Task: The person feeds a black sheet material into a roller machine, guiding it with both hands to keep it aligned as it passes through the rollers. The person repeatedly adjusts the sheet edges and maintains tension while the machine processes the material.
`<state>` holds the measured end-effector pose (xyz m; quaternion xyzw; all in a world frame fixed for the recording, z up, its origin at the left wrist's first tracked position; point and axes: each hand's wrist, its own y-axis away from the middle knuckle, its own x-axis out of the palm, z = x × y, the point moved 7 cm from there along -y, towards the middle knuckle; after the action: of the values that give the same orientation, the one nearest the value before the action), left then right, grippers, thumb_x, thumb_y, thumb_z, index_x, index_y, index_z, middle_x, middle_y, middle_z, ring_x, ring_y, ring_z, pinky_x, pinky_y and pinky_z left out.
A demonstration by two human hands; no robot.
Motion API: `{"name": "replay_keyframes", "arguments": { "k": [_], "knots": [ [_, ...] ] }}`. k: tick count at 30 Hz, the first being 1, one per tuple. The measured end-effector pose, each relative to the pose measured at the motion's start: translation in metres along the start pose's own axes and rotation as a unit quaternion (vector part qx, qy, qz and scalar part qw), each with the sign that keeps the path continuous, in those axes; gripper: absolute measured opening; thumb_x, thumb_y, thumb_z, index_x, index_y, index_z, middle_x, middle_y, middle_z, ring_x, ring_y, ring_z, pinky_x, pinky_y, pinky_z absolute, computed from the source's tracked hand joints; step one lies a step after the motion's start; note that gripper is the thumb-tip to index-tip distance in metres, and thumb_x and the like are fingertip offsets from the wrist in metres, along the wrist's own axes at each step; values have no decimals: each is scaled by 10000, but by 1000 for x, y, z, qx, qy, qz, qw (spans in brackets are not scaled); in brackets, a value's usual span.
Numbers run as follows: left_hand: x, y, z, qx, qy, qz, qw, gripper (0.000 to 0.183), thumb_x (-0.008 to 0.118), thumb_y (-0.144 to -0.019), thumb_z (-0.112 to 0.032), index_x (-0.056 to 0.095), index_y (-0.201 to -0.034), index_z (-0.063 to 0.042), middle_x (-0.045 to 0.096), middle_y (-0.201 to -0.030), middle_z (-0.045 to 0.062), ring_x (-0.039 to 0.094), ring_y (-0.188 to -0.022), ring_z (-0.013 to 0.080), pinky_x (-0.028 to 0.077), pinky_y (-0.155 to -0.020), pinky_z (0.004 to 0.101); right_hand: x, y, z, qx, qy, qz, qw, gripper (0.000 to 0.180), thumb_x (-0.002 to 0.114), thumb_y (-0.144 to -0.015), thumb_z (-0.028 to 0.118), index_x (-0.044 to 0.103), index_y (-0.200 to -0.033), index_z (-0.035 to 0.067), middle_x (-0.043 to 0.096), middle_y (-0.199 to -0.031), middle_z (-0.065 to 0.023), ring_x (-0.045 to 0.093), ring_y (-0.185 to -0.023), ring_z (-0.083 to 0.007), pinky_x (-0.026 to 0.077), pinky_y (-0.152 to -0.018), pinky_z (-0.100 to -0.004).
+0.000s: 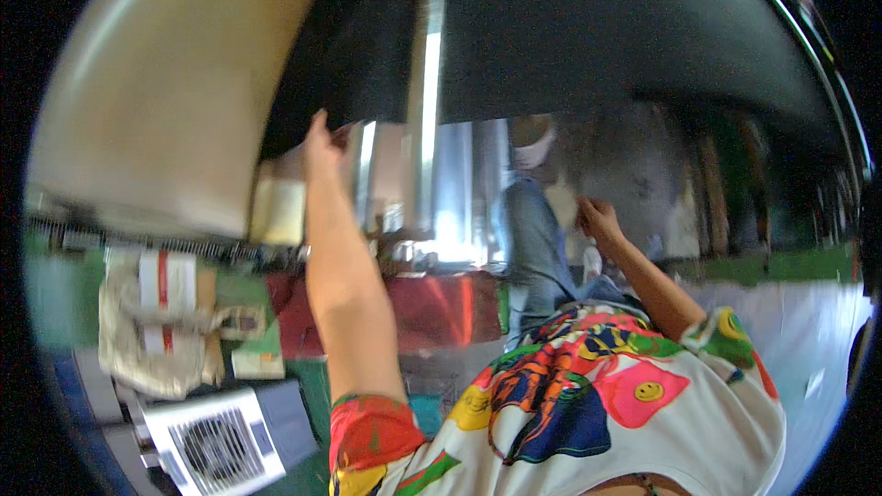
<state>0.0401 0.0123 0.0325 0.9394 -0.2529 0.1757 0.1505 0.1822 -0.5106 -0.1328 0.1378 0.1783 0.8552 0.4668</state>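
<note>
My left hand (pixel 324 138) is stretched far forward, at the lower edge of a large dark panel (pixel 551 27). One finger points up along the panel's edge and the others are curled out of sight, so contact is unclear. Bent at the elbow, my right arm keeps my right hand (pixel 598 219) low beside my jeans-clad leg (pixel 534 241). Its fingers look curled, and blur hides whether anything is in them. A pale vertical bar (pixel 428 83) crosses the dark panel between my hands.
A broad beige panel (pixel 172 83) rises at the left. Below it lie a pale bundle (pixel 155 365) and a white box-shaped unit with a round grille (pixel 217 444). A dark red surface (pixel 441 306) is beyond my left arm. Green floor (pixel 730 269) shows at the right.
</note>
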Motion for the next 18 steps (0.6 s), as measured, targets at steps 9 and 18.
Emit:
{"name": "replay_keyframes", "arguments": {
  "k": [9, 18],
  "knots": [
    [-21, -8, 5, -99, -43, -165, 980, 375, 546, -851, -404, 530, -803, -32, 532, -758, 99, 484, -669, 220, 399, -602, 355, -127, -28, 137, -113, -212, -45, 970, 700, 661, -721, 544, 453, -1192, 70, 554, -1145, -92, 585, -872, -196, 460, -803, -358],
    [-70, -18, -16, -30, -92, -234, 967, 378, 434, -907, -364, 538, -968, -6, 522, -920, 87, 487, -805, 215, 416, -722, 358, -152, -47, 179, -125, -290, -43, 948, 467, 663, -752, 493, 534, -935, 83, 561, -764, -71, 522, -606, -133, 431, -558, -283]
  ]
}}
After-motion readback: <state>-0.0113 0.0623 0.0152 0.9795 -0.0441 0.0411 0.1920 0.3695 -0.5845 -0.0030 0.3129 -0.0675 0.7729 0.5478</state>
